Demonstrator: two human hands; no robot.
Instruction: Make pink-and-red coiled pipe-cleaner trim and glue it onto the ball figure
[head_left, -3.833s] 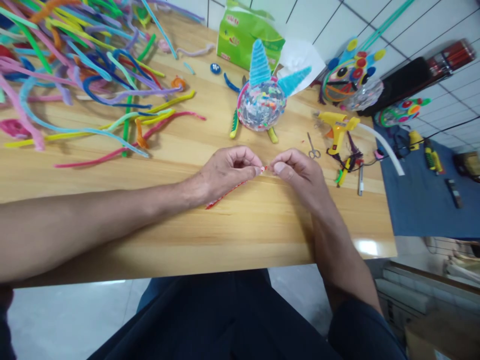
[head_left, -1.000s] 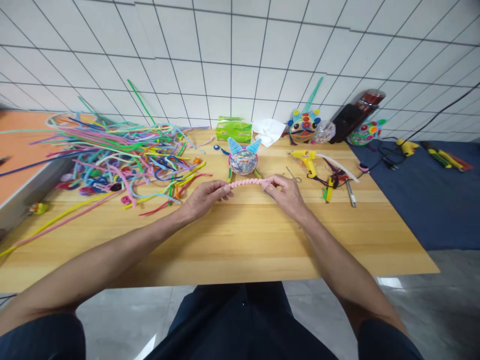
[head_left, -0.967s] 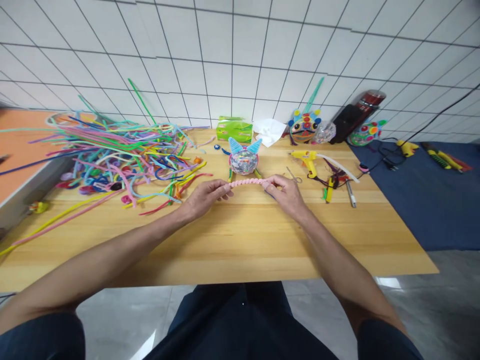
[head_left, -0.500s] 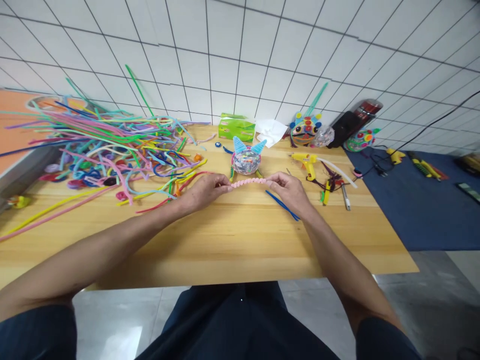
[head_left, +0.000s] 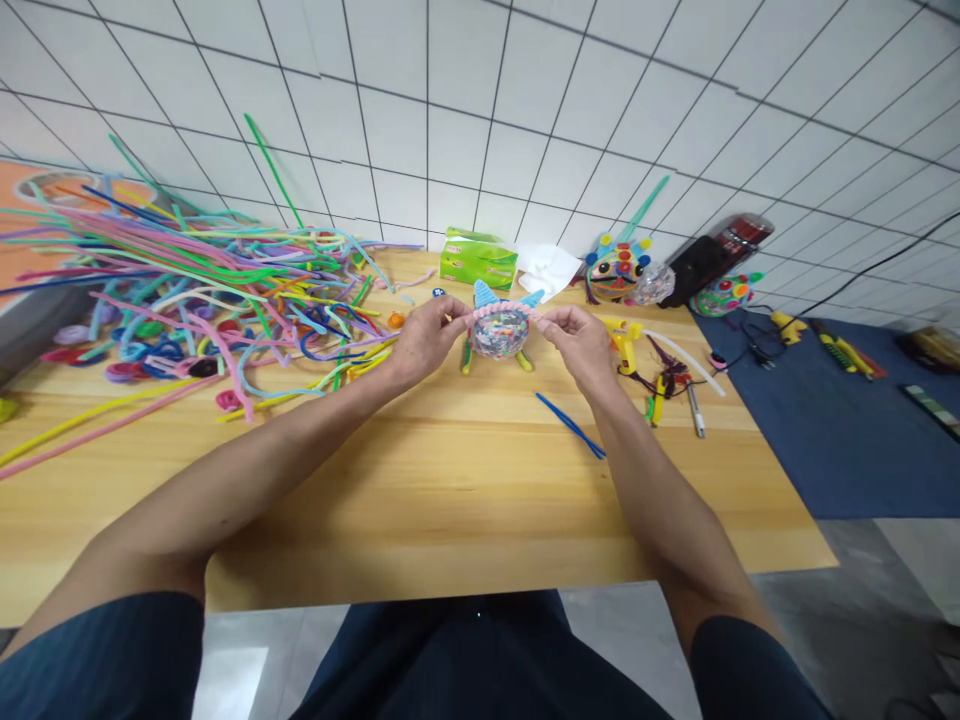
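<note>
A twisted pink pipe cleaner (head_left: 501,310) is stretched between my two hands in a gentle arch. My left hand (head_left: 429,340) pinches its left end and my right hand (head_left: 577,342) its right end. The strip lies along the upper front of a round clear craft figure (head_left: 501,338) filled with coloured bits; whether it touches the figure I cannot tell. Two light-blue ears (head_left: 485,292) rise from the figure behind the strip, and green legs with yellow tips (head_left: 523,364) stick out below. Two blue pipe cleaners (head_left: 570,425) lie on the wooden table near my right forearm.
A big heap of coloured pipe cleaners (head_left: 217,260) covers the left side. At the back are a green tissue pack (head_left: 478,264), white tissue (head_left: 547,268) and a decorated figure (head_left: 616,268). A yellow glue gun (head_left: 625,345), a pen (head_left: 697,412) and a corded blue mat (head_left: 840,430) are on the right.
Both hands have carried the pink twisted pipe cleaner away from me, from in front of the round figure up to just below its ears. The view has shifted slightly.
</note>
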